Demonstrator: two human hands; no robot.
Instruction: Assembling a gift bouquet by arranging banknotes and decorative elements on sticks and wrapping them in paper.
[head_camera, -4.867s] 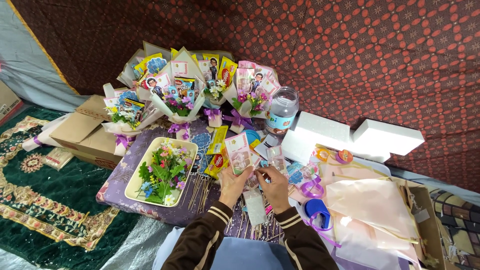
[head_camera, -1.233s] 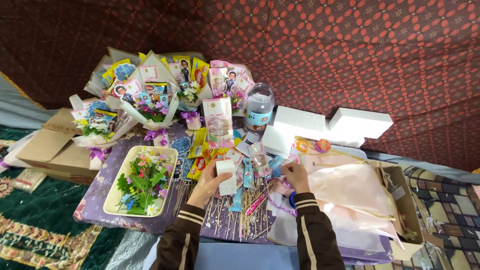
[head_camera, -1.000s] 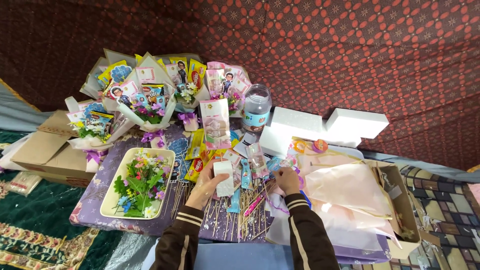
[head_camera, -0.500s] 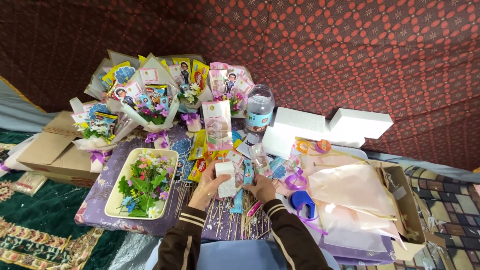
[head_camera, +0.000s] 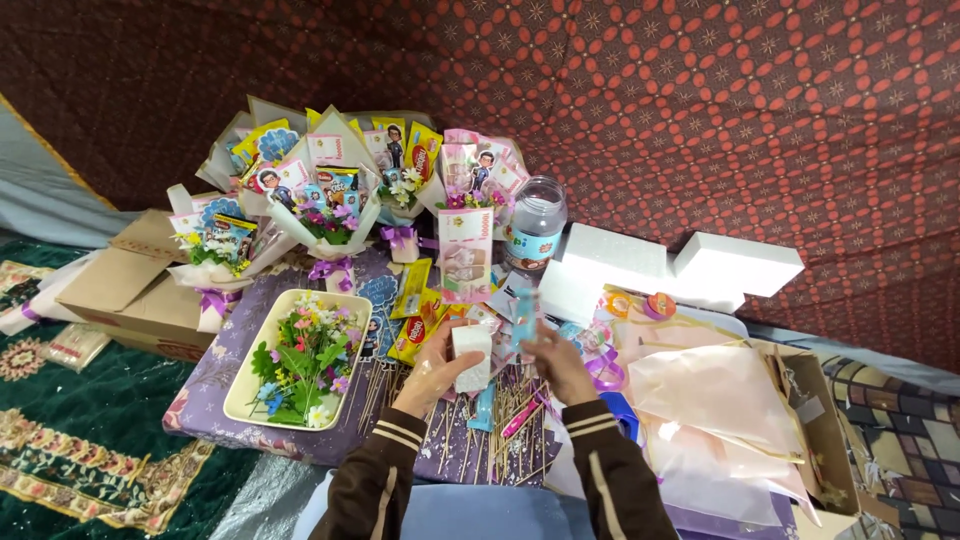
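My left hand (head_camera: 432, 368) grips a small white foam block (head_camera: 470, 355) held upright over a low purple table (head_camera: 205, 395). My right hand (head_camera: 556, 362) pinches a light blue piece on a thin stick (head_camera: 522, 316) just to the right of the block, its top standing above my fingers. Under both hands lie several wooden skewers (head_camera: 505, 440), some with coloured pieces on them. Both sleeves are dark brown with pale cuff stripes.
A white tray of artificial flowers (head_camera: 295, 358) sits left of my hands. Several wrapped snack bouquets (head_camera: 340, 180) stand at the back with a clear jar (head_camera: 535, 225). White foam slabs (head_camera: 735, 262), pink wrapping sheets (head_camera: 715, 395) and ribbon lie right. A cardboard box (head_camera: 125, 285) is left.
My right hand came in from the ribbons at the right and now holds the blue stick piece up beside the foam block. The left hand kept the block.
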